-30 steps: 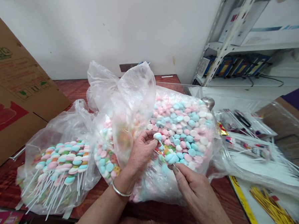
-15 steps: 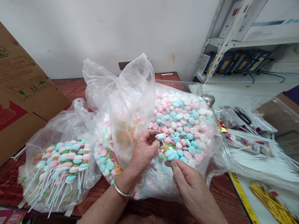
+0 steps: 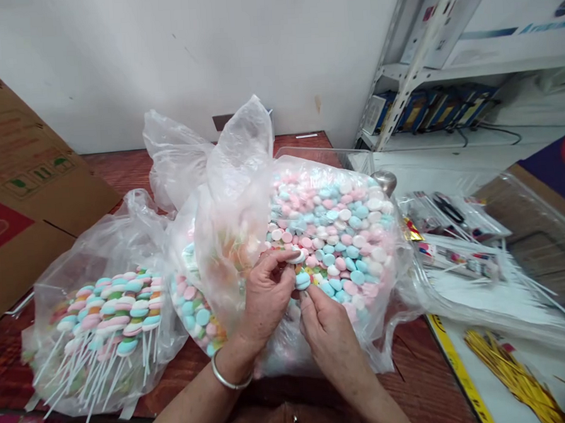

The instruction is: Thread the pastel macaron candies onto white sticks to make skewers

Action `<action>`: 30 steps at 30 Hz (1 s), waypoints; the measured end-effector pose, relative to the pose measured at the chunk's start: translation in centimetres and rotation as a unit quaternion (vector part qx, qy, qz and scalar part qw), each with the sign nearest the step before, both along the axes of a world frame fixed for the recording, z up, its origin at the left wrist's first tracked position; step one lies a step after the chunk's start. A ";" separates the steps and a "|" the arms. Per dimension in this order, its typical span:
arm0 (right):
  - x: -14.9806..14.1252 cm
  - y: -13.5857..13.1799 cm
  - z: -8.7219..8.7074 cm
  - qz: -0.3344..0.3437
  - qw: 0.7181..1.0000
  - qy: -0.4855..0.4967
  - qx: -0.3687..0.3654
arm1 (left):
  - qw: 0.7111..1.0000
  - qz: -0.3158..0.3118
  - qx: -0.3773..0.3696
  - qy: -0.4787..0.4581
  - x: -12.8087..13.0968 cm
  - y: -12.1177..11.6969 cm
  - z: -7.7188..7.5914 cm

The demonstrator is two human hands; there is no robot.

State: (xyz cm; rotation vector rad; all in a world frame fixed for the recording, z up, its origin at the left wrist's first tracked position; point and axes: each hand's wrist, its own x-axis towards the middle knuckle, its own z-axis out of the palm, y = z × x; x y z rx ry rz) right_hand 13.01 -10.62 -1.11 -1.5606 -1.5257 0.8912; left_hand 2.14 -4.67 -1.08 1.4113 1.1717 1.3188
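My left hand (image 3: 270,291) pinches a white button-shaped candy (image 3: 296,257) between thumb and fingertips, above the open plastic bag (image 3: 238,176). Just below it, my right hand (image 3: 330,326) is closed under a pale blue candy (image 3: 302,281), apparently on a stick that the fingers mostly hide. The two candies are very near each other; whether they touch I cannot tell. Behind my hands, the bag is full of loose pink, blue and white candies (image 3: 340,234), with some small multicoloured gummies (image 3: 317,276) among them.
To the left, another clear bag (image 3: 141,225) holds many stacked candies on white sticks (image 3: 121,302). A cardboard box (image 3: 29,168) stands behind it. Rightward are a metal scoop (image 3: 385,182), a tray of white sticks (image 3: 476,296), black-handled scissors (image 3: 448,208) and gold twist ties (image 3: 513,376).
My right hand has moved left and up, bringing its blue candy close beneath my left fingertips. My left hand keeps its pinch. The whole view has shifted slightly.
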 end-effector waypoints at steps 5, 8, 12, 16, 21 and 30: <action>0.9 0.5 0.1 -0.015 0.999 -0.043 0.028 | 0.999 -0.029 -0.009 0.027 -0.5 -0.5 -0.5; 1.9 1.0 0.1 -0.028 0.990 -0.134 0.039 | 0.998 0.001 0.021 0.064 -1.6 -0.3 -0.1; 2.3 1.7 -0.1 -0.059 0.977 -0.193 0.075 | 0.934 0.138 0.143 0.295 -4.4 0.2 1.3; 1.1 0.9 -0.8 0.006 0.993 -0.111 0.039 | 0.833 0.206 0.158 0.488 -8.4 -0.8 1.9; 0.1 -1.3 -2.0 0.063 0.996 -0.054 -0.015 | 0.770 0.251 0.116 0.575 -12.1 -3.1 1.0; 0.2 -0.3 -1.8 0.093 0.984 -0.145 -0.037 | 0.814 0.166 0.083 0.550 -9.7 -0.2 1.9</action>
